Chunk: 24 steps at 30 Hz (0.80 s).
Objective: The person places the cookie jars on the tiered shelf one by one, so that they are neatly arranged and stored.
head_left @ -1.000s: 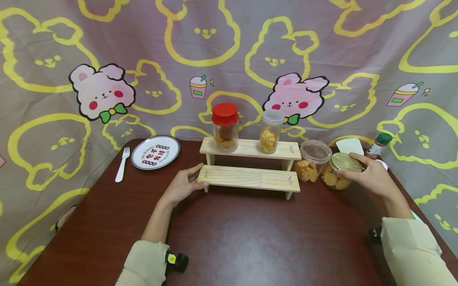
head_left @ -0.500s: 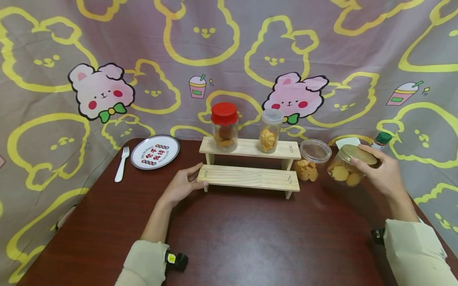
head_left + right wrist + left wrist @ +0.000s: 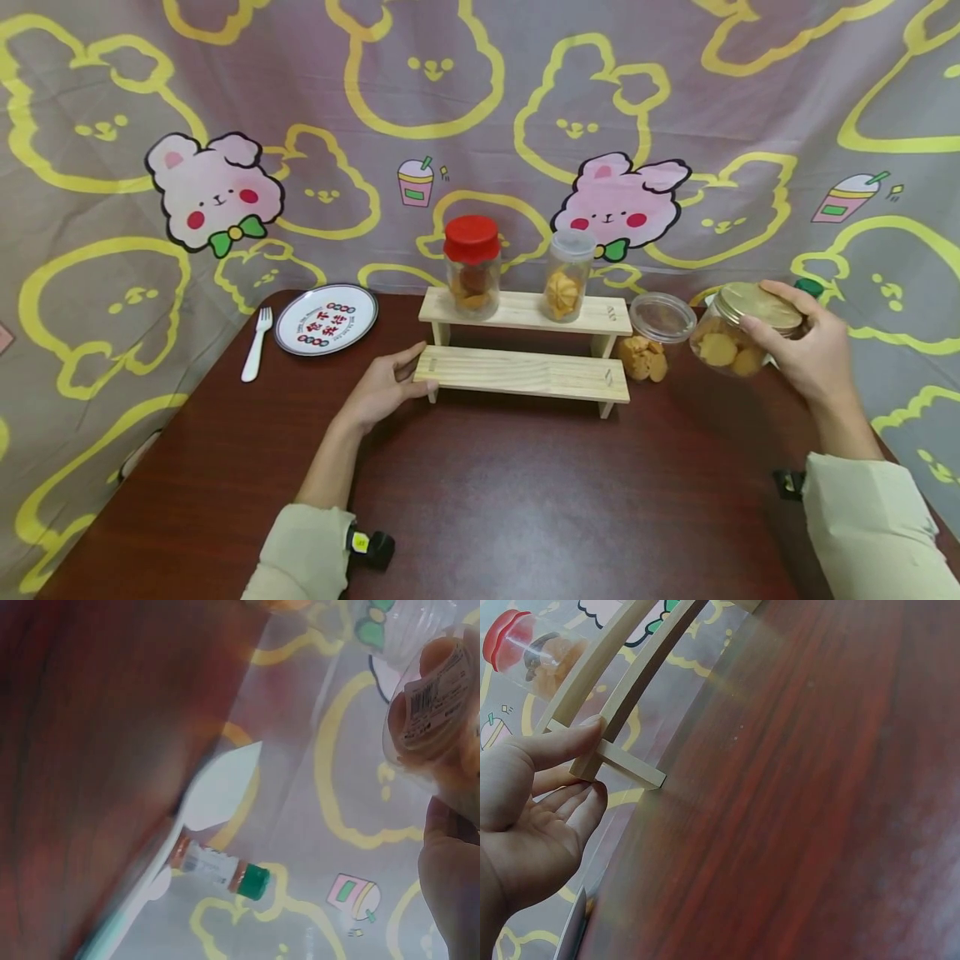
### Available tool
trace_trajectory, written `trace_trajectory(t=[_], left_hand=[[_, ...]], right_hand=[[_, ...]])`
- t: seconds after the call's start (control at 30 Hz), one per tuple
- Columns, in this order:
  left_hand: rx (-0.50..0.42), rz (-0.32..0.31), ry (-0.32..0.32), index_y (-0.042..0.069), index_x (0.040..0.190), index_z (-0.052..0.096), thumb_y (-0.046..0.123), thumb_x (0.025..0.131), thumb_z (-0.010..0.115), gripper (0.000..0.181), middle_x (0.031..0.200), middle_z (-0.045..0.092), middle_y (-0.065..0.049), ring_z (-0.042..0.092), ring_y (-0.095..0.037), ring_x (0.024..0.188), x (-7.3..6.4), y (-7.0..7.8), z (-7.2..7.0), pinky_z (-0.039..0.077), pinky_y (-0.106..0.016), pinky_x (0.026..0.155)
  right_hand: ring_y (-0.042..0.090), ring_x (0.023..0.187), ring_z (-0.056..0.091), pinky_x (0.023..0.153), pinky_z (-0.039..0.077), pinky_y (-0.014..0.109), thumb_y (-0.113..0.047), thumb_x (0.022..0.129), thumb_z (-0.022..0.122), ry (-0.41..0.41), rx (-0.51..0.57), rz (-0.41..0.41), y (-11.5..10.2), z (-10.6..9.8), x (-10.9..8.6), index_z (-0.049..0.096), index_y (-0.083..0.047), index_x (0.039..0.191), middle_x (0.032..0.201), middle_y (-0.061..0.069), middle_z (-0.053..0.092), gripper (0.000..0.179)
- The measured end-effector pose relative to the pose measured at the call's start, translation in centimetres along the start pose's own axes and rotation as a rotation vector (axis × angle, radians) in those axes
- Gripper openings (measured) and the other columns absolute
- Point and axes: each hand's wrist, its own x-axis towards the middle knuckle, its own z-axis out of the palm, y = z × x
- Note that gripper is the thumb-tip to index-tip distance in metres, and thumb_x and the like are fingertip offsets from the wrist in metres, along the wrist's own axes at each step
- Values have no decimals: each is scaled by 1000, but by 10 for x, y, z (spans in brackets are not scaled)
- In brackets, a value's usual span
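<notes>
My left hand [image 3: 378,392] pinches the left end of the lower step of a two-tier wooden shelf [image 3: 521,372]. In the left wrist view the thumb lies on the board and the fingers are under its end. On the right, my right hand [image 3: 813,346] grips the gold lid of a clear cookie jar [image 3: 723,348], held up off the table and slightly tilted. The jar's labelled underside shows in the right wrist view. A red-lidded jar [image 3: 472,275] and a slim clear-lidded cookie jar [image 3: 566,279] stand on the upper step.
Beside the shelf's right end stands a clear-lidded cookie jar [image 3: 647,354]. A green-capped bottle [image 3: 217,868] and a white dish [image 3: 221,791] are at the right back. A plate [image 3: 326,320] and a white-handled fork [image 3: 257,346] lie at the left. A patterned cloth hangs behind.
My right hand has lifted the gold-lidded jar off the table and moved it a little right, away from the clear-lidded jar. The left hand and shelf have stayed put.
</notes>
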Motion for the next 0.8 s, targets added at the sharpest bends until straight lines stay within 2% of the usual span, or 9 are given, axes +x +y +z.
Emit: trace_trajectory(t=[0.4, 0.63, 0.8], left_hand=[[-24, -3, 13, -8, 153, 33, -2, 88, 76, 78, 157, 37, -21, 41, -29, 140, -2, 0, 1, 43, -30, 108], [-9, 5, 11, -8, 153, 33, -2, 88, 75, 78, 156, 38, -21, 42, -30, 139, -3, 0, 2, 43, -31, 108], [3, 9, 6, -8, 153, 34, 0, 89, 76, 78, 156, 38, -21, 42, -30, 139, -1, 0, 0, 42, -32, 109]], right_hand=[[5, 92, 57, 73, 43, 10, 0, 78, 77, -6, 53, -67, -21, 7, -1, 70, -4, 130, 113, -17, 65, 52], [7, 99, 56, 76, 43, 10, -1, 79, 77, -67, 54, -136, -35, 17, -2, 69, -7, 132, 118, -15, 65, 54], [8, 101, 58, 78, 44, 11, 3, 76, 77, -85, 109, -169, -34, 27, -3, 69, -5, 130, 119, -12, 67, 55]])
